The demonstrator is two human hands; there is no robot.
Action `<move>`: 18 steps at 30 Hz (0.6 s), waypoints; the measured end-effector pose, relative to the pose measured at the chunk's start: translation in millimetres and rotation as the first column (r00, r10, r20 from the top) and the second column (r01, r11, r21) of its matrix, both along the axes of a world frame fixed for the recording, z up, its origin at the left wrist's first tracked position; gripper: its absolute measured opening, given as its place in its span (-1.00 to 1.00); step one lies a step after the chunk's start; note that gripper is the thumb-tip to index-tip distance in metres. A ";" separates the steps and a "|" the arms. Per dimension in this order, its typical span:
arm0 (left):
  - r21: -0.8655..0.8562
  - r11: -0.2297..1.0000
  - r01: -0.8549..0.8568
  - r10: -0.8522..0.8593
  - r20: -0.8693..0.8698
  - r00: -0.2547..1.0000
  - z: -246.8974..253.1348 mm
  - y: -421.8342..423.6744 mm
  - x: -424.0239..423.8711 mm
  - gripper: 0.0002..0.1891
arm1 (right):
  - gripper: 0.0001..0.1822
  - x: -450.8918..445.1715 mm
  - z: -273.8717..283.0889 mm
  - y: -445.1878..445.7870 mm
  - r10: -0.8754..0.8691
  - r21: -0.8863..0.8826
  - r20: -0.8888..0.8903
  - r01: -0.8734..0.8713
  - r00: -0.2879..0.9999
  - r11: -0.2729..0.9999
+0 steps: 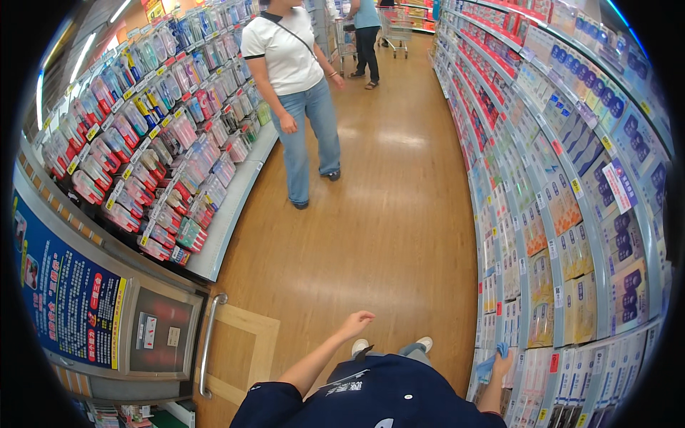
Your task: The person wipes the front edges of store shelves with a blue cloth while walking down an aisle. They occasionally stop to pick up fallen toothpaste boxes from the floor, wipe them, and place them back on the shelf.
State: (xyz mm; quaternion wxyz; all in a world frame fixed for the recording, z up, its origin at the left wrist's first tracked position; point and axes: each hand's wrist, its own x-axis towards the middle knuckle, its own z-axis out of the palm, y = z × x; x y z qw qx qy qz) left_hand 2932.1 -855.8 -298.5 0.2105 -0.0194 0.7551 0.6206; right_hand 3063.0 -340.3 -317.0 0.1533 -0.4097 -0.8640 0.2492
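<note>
My left hand (357,324) hangs in front of my body over the wood-look floor (374,257), fingers loosely curled and holding nothing. On the other side, my right hand (502,364) grips a crumpled light-blue cloth (486,368), part of which sticks up above the fingers. That hand is close to the lower shelves (556,299) of packaged goods on my right; whether the cloth touches them I cannot tell. Beneath me show the tips of my light shoes (424,342) and my dark-blue top (369,398).
A rack of hanging toothbrush packs (166,144) lines the left side. Nearer stands a metal cabinet (160,331) with a printed panel and a bar handle (208,342). A person in jeans (306,128) stands ahead; farther off are another person (367,43) and a shopping trolley (397,27).
</note>
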 end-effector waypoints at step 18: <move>0.588 0.808 0.034 -0.339 0.416 0.844 143.7 50.9 21.6 -0.43 | -0.68 -84.8 153.0 -325.6 0.167 -0.831 -0.416 -0.448 0.894 0.330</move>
